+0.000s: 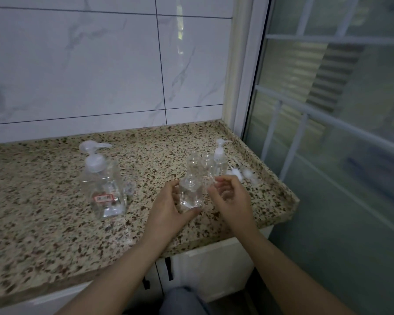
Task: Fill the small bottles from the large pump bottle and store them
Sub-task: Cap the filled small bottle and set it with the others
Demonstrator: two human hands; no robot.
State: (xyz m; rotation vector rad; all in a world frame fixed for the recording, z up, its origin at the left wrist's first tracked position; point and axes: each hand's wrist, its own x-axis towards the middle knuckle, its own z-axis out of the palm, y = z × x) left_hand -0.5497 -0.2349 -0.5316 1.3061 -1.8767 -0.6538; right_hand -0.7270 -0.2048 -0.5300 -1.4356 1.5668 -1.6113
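Left hand (168, 210) grips small bottle (190, 194) upright.

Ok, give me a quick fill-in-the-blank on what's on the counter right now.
1. The left hand grips an uncapped small bottle that stands on the ____.
2. The large pump bottle carries a ____ label.
3. The right hand holds ____.
4. Only one small bottle behind has its ____ fitted.

Missing words: counter; red; nothing; pump
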